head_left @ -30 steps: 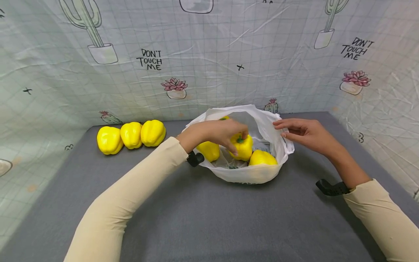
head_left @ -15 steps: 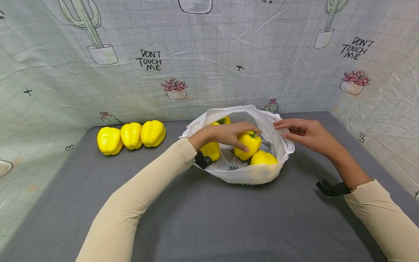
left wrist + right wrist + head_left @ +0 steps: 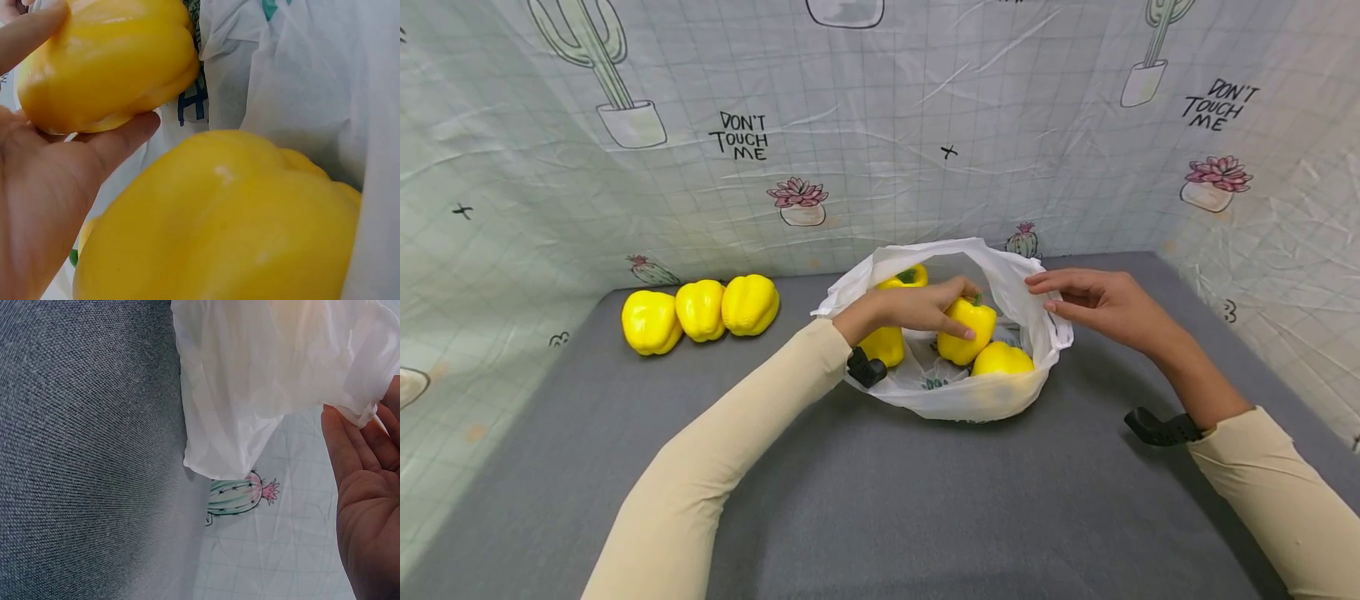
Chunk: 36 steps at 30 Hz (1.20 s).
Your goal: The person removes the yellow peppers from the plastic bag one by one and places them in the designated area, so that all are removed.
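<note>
A white plastic bag (image 3: 973,404) stands with its mouth wide, several yellow bell peppers inside. My left hand (image 3: 917,308) reaches into it and grips one yellow bell pepper (image 3: 970,352), thumb on the near side and fingers round the far side, stem up. In the left wrist view this held pepper (image 3: 112,62) lies between thumb and fingers, above another yellow pepper (image 3: 225,225). To its right in the head view sits a pepper (image 3: 1002,358); others (image 3: 880,346) are partly hidden by the left hand. My right hand (image 3: 1097,304) holds the bag's right rim between thumb and fingers.
Three yellow bell peppers (image 3: 700,310) sit in a row at the back left of the grey tabletop (image 3: 880,508). Behind rises a cloth backdrop (image 3: 865,125) printed with cacti, which also runs along both sides.
My left hand has moved right with the pepper inside the bag; its fingers straightened briefly, then curled round the pepper again. The right hand stays at the rim.
</note>
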Tool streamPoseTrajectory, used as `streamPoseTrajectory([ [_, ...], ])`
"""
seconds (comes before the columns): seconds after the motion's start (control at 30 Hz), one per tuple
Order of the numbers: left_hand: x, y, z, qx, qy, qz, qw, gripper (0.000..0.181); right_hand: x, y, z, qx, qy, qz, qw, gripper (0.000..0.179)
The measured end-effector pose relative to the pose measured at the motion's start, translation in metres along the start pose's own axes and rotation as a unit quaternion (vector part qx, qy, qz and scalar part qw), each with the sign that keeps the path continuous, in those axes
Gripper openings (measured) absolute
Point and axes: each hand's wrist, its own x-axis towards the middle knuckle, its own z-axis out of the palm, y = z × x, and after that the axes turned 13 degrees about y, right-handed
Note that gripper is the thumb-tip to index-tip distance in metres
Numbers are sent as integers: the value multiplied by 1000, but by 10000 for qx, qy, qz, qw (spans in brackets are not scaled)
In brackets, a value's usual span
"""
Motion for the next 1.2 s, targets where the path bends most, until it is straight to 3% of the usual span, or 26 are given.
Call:
streamPoseTrajectory([
  [0.17,6,-5,7,-453,381,329,9977,51,0,0,0,27,-20,3,10000,32],
  [0.3,10,-8,10,-269,501,702,9959,41,0,0,0,33,-28,22,10000,32],
  [0.53,11,-7,8,828,266,851,9926,76,0,1,-2,-38,32,1,10000,32],
  [0.7,9,-6,8,1008,190,744,9919,88,-1,3,-2,-22,19,-10,10000,32],
  [0.87,4,-7,9,797,691,674,9921,88,0,3,-1,19,2,32,10000,32],
  [1.0,-2,-5,11,406,1148,595,9908,87,-1,2,-1,-31,8,26,10000,32],
  [1.2,-9,-2,12,-275,1564,533,9859,82,0,3,-1,-31,15,-26,10000,32],
])
